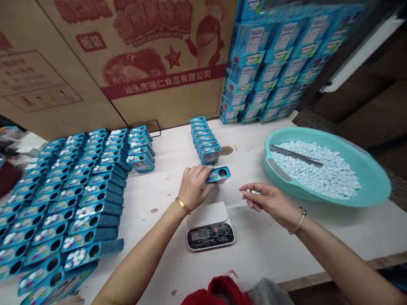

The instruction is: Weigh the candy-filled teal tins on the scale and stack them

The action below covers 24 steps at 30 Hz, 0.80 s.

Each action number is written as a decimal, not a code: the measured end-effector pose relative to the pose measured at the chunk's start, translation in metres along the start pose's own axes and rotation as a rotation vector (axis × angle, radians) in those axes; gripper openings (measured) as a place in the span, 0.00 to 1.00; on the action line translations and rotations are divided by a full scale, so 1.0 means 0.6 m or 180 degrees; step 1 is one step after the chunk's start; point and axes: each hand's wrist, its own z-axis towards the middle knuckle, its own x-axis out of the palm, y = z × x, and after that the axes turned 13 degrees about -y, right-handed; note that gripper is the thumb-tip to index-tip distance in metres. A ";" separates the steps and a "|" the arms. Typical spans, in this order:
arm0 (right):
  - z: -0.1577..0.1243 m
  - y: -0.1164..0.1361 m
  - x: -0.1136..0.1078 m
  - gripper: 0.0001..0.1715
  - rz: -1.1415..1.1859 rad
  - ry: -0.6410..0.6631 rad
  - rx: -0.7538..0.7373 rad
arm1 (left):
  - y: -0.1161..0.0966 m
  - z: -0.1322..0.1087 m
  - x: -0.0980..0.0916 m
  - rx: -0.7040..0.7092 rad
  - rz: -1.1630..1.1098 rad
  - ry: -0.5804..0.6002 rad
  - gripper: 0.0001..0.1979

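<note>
The left hand (195,185) grips a box (218,174). The right hand (267,198) curls its fingers around candies (253,192), which loosening could spill.

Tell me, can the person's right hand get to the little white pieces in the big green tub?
Probably yes: the tub is close to the right hand and open on top. A metal rod covers only some of the white pieces.
</note>
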 end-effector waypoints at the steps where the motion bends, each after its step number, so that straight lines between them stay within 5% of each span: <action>1: 0.002 -0.015 -0.004 0.29 0.0046 -0.0079 0.0080 | 0.008 0.019 0.015 -0.0016 0.0040 -0.0098 0.19; 6: 0.022 -0.085 -0.003 0.30 0.0165 -0.0313 0.0403 | 0.052 0.077 0.083 0.0085 0.0403 -0.0185 0.18; 13: 0.052 -0.121 0.027 0.31 0.0110 -0.0271 0.0488 | 0.073 0.069 0.116 -0.0006 0.0832 -0.0408 0.22; 17: 0.049 -0.127 0.044 0.33 -0.0052 -0.0017 0.0475 | 0.100 0.040 0.063 -0.0193 0.0911 -0.0691 0.25; 21: 0.048 -0.143 0.059 0.34 -0.0257 0.0436 0.0406 | 0.170 -0.007 -0.041 -0.1438 0.1866 -0.1088 0.21; 24: 0.052 -0.151 0.069 0.35 -0.0334 0.0580 0.0384 | 0.226 -0.039 -0.095 -0.1962 0.2466 -0.0667 0.18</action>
